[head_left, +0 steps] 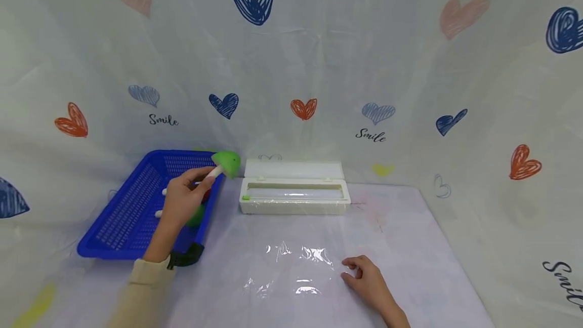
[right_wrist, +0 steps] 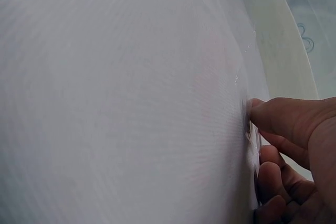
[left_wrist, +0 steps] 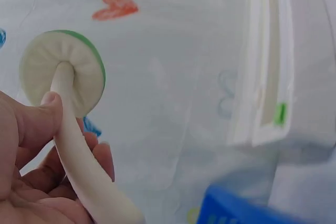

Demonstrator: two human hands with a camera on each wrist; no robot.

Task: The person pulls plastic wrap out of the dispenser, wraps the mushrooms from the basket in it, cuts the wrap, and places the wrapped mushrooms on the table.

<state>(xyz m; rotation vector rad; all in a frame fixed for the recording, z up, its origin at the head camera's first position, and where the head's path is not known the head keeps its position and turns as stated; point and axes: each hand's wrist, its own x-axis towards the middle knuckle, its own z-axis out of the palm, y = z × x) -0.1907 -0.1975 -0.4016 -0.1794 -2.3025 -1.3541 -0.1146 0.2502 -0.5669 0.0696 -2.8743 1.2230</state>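
And the left hand pinches the green-capped mushroom by its stem, up near the blue basket's far right corner; the right hand, fingers bent, meets clear film; whether it grips, I cannot tell.

Matt mushrm, glossy clr film, plstc bskt

2 hands in play: the left hand reaches well forward, left forearm slanting in from lower left, left thumb pressing from 1 side, bent left fingers on the other, a neat pinch! Nearer the body, the right hand, right forearm angled from below, right thumb and right fingers curving toward each other.
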